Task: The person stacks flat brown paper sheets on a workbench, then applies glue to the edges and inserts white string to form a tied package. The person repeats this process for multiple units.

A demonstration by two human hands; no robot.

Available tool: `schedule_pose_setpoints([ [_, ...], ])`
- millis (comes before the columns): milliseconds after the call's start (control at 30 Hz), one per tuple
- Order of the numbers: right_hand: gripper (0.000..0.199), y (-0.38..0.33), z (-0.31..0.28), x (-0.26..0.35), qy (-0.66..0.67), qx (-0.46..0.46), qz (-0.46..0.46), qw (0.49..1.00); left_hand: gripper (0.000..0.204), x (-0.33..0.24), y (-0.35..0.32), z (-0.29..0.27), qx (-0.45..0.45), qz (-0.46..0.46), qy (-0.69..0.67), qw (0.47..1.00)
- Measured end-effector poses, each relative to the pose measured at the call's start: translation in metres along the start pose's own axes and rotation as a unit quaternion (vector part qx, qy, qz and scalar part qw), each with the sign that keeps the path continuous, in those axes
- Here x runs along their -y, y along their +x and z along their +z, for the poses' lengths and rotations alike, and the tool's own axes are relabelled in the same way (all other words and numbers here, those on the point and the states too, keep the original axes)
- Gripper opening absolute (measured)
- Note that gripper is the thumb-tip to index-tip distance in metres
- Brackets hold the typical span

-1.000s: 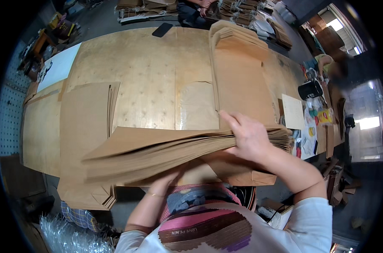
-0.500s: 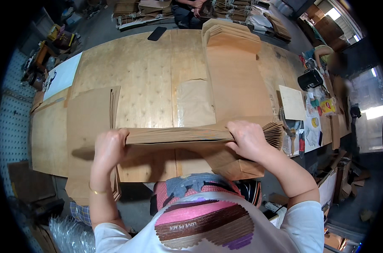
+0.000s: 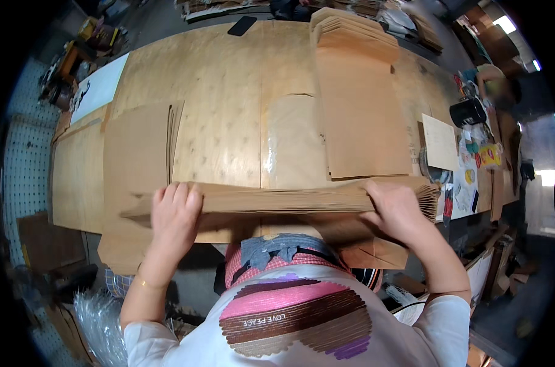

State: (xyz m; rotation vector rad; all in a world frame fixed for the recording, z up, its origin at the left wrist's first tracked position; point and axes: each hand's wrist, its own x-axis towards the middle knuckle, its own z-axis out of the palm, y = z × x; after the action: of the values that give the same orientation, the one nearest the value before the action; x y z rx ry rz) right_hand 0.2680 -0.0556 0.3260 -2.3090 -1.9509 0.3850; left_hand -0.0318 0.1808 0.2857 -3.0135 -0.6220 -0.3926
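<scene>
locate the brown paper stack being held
In the head view, the brown paper stack crosses the centre along the near side of the table, held by the left hand and right hand, with the bag pile beyond its right half.

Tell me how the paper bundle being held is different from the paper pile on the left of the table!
The held bundle stretches side to side, while the left pile lies lengthwise from near to far. The held bundle shows mostly thin, layered edges; the left pile shows mostly a broad, flat face. Both are brown and layered.
</scene>
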Motion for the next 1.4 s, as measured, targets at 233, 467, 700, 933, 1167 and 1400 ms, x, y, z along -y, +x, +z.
schedule_pose_setpoints([
  [233,0.044,-0.011,0.028,0.008,0.012,0.012,0.029,0.999,0.085,0.033,-0.022,0.010,-0.089,0.019,-0.026,0.995],
  [467,0.041,0.001,0.022,0.011,0.033,-0.005,0.000,0.999,0.136,0.164,-0.128,0.082,-0.082,-0.318,-0.567,0.756],
  [700,0.045,-0.013,0.023,-0.003,0.010,0.001,0.008,1.000,0.105,0.142,-0.053,0.087,0.076,-0.138,-0.747,0.646],
  [933,0.069,-0.036,0.026,-0.009,-0.016,-0.008,0.065,0.998,0.053,0.127,-0.077,0.128,0.143,-0.216,-0.726,0.637],
  [1167,0.078,-0.054,0.016,-0.002,-0.039,0.018,0.128,0.991,0.026,0.114,-0.069,0.129,0.136,-0.304,-0.727,0.601],
  [1400,0.028,-0.070,0.024,-0.040,-0.048,0.078,0.076,0.993,0.032,0.117,-0.061,0.140,0.230,-0.199,-0.661,0.686],
])
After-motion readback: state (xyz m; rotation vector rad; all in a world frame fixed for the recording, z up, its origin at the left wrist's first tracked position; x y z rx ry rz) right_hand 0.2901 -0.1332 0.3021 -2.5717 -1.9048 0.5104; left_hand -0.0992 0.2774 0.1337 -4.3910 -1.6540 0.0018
